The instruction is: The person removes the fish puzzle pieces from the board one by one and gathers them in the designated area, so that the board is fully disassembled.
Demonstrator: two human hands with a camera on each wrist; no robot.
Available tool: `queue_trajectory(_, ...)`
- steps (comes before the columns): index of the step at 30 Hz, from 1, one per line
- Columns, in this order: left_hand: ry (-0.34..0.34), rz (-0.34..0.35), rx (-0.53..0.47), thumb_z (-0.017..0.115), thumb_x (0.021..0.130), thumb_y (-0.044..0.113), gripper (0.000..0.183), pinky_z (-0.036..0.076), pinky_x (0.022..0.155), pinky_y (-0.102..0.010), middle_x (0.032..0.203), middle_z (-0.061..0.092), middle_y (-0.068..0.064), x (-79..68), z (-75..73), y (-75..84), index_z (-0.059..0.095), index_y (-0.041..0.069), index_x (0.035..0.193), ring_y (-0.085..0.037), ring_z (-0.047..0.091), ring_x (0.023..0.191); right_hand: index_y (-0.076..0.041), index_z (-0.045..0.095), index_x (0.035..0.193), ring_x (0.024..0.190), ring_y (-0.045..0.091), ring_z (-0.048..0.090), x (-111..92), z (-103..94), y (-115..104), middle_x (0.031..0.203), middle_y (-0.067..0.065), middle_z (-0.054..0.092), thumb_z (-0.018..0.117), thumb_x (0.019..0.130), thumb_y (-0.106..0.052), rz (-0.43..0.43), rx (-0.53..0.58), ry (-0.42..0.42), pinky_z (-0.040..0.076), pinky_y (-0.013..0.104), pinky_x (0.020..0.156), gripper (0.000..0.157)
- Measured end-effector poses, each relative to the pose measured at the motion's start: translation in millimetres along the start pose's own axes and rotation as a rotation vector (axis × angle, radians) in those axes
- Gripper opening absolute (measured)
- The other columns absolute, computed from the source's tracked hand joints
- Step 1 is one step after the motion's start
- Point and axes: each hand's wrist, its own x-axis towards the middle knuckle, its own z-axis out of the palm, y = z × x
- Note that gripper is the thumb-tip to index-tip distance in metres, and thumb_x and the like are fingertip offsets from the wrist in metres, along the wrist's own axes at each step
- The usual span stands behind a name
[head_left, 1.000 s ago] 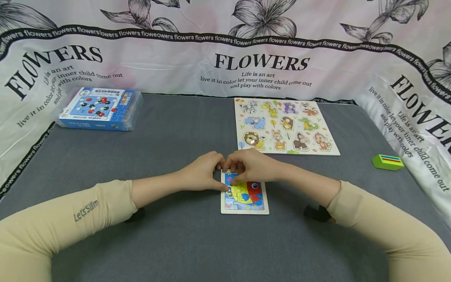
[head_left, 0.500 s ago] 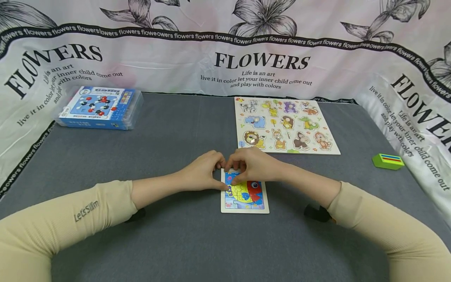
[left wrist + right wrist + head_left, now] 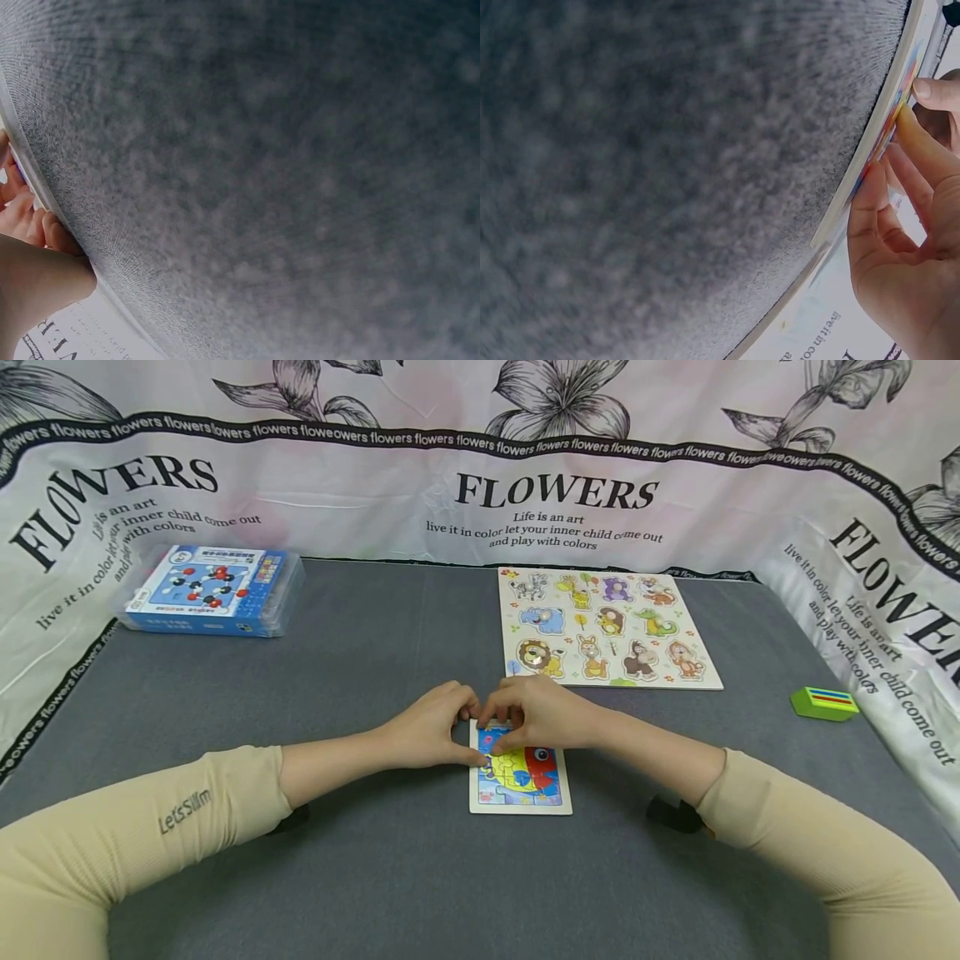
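A small fish jigsaw puzzle in a pale frame lies on the grey cloth, in the middle of the head view. My left hand is at its left side, thumb tip on the left edge and fingers bent by the top left corner. Over its upper part arches my right hand, with thumb on the picture and bent fingertips at the top edge. I cannot tell whether the right fingers pinch a piece. In the right wrist view, the right hand's fingertips touch the puzzle's coloured face.
Behind my right hand lies an animal peg board. A blue-labelled molecule model box sits at the back left. Far to the right is a green block with coloured stripes. Flower-printed cloth rises at the back.
My right fingertips have shifted slightly right along the puzzle's top edge since a second ago. Left hand and puzzle stay in place.
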Motion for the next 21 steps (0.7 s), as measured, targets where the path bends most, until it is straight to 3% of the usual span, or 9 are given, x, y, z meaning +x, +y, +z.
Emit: queue_trajectory(21,0.004,0.015,0.009,0.084,0.077,0.036,0.048,0.04,0.083,-0.027,0.103,0.055,-0.006,-0.3,1.0,-0.7,0.057,0.011,0.108,-0.016,0.049,0.094,-0.021,0.063,0.111,0.076,0.01,0.049,-0.6,-0.5,-4.5,0.1,-0.001,0.054,0.075,0.088,-0.027,0.055,-0.023,-0.123,0.046,0.022,0.068,0.027)
